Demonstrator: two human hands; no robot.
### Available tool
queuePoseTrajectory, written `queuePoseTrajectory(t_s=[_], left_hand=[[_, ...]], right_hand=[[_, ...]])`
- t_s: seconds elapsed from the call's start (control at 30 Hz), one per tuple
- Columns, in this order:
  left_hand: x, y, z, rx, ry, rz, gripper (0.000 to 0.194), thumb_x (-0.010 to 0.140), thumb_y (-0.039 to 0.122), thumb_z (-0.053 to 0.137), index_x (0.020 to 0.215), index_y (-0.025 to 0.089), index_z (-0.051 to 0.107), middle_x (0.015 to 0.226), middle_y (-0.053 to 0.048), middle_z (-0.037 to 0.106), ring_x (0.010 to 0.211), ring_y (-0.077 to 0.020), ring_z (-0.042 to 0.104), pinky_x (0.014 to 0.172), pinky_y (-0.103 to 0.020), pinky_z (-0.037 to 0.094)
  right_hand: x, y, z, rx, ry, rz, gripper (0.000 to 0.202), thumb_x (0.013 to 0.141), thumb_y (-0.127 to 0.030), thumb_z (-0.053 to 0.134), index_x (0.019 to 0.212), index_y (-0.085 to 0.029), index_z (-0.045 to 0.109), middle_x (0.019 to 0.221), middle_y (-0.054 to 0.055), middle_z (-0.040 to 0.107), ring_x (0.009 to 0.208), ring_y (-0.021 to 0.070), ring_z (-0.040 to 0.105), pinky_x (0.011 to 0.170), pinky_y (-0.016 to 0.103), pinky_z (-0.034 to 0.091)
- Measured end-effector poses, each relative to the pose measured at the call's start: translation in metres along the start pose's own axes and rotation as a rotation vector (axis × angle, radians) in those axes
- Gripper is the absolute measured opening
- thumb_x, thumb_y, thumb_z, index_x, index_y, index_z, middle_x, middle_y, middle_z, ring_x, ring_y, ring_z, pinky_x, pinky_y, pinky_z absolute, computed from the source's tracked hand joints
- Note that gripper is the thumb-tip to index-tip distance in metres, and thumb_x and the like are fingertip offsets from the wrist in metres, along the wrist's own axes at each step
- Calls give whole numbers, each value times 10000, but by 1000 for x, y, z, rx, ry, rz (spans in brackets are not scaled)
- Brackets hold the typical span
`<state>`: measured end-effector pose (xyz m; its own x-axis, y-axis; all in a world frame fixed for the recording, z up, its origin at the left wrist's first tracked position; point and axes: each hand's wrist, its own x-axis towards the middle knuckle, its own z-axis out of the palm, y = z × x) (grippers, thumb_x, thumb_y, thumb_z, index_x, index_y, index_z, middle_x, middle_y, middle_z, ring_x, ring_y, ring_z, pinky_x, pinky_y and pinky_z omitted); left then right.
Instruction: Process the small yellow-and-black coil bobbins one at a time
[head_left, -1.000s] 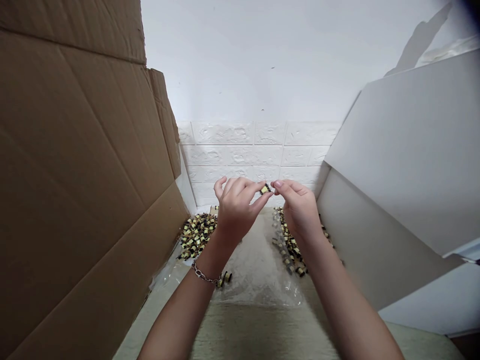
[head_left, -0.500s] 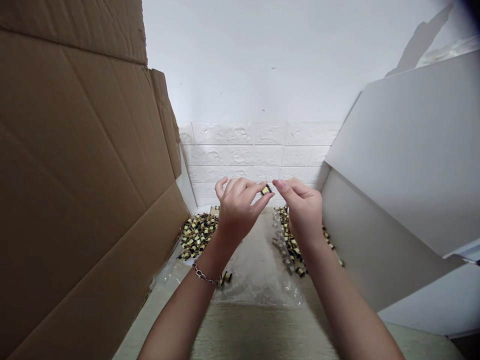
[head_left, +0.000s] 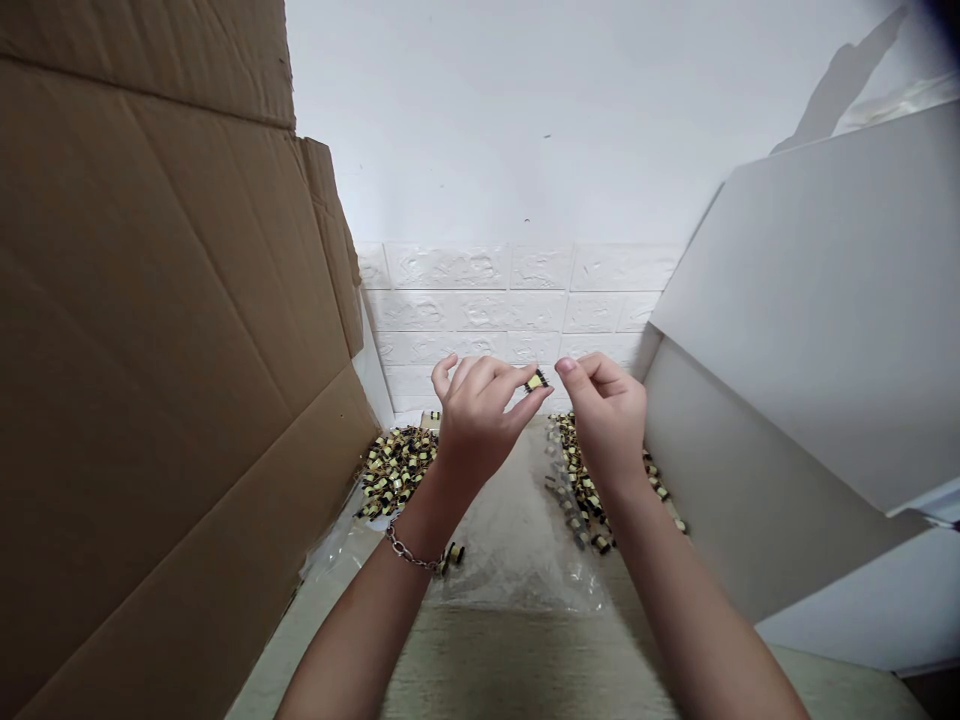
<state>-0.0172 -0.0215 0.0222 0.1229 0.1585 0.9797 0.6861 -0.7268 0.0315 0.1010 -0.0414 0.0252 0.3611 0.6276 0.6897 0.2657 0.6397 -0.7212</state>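
Between the thumb and forefinger of my left hand (head_left: 484,410) is a small yellow and black component (head_left: 536,381) with dark pins along its edges. Just to its right, my right hand (head_left: 609,410) is closed in a pinch, thumb against forefinger; anything between those fingertips is too small to make out. Similar components lie heaped on the left (head_left: 394,470), beside my left wrist. Another heap (head_left: 589,490) is partly hidden behind my right hand and forearm.
A clear plastic bag (head_left: 510,540) lies flat on the table (head_left: 525,660). Loose components (head_left: 455,553) sit near my left wrist. Cardboard (head_left: 165,300) rises on the left, pale panels (head_left: 810,300) on the right, and a white brick-patterned wall (head_left: 450,268) behind.
My right hand has shifted slightly right, widening the gap to the component. The component has turned a little in my left fingertips, showing more of its yellow face.
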Motion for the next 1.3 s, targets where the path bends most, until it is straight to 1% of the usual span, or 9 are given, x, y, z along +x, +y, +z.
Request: queuePoseTrajectory(t_s=[0.13,0.2,0.3,0.37,0.43,0.73,1.1,1.2,1.3], left_hand=[[1,1,-1,16,-4,36,139,719,337,587,779,212,596,652,28,584,646,-107,537,874,-357,251],[1,2,-1,23,-1,59,139,723,344,580,774,216,596,644,25,581,643,-110,534,871,-362,252],[1,2,-2,26,-9,71,144,727,350,574,778,216,592,654,21,585,651,-114,535,876,-369,249],[1,2,-2,30,-13,81,140,729,346,573,777,215,589,650,23,585,648,-113,533,878,-369,248],[1,2,-3,36,-9,91,132,728,339,573,772,215,589,641,25,582,642,-113,530,880,-367,245],[0,2,-2,46,-4,99,137,724,342,579,783,219,588,648,23,584,645,-113,525,883,-373,237],[2,-3,-4,57,-155,118,159,749,374,536,747,225,594,646,24,575,663,-117,509,900,-385,215],[3,-2,-5,81,-173,121,171,756,380,524,751,225,598,653,23,573,665,-118,506,901,-392,211],[4,-1,-7,104,-187,115,171,760,373,518,752,222,597,653,24,572,663,-119,504,901,-395,211]], right_hand=[[0,-5,-3,-270,55,-205,258,770,-297,509,556,-180,426,573,-34,434,603,108,425,704,284,339],[0,-6,-4,-371,69,-288,249,772,-280,504,556,-184,428,574,-38,446,608,110,434,781,318,318],[2,-5,-6,-470,67,-366,237,772,-274,508,563,-185,438,579,-48,457,613,104,451,894,362,237],[2,-4,-7,-511,61,-399,229,774,-269,509,573,-182,442,588,-51,462,616,97,463,926,368,196],[3,-3,-8,-543,56,-429,221,773,-263,513,580,-180,442,593,-53,462,620,94,470,932,363,185],[4,-4,-9,-598,56,-470,222,774,-270,499,578,-187,435,586,-54,464,629,100,476,936,366,168],[6,4,-10,-746,12,-562,215,800,-301,462,613,-195,455,617,-41,501,656,111,487,947,380,135],[6,5,-10,-743,8,-558,214,800,-295,463,612,-193,454,620,-42,498,660,110,481,945,381,136],[6,3,-10,-693,2,-525,218,790,-292,485,600,-189,452,609,-46,488,657,108,480,945,385,142]])
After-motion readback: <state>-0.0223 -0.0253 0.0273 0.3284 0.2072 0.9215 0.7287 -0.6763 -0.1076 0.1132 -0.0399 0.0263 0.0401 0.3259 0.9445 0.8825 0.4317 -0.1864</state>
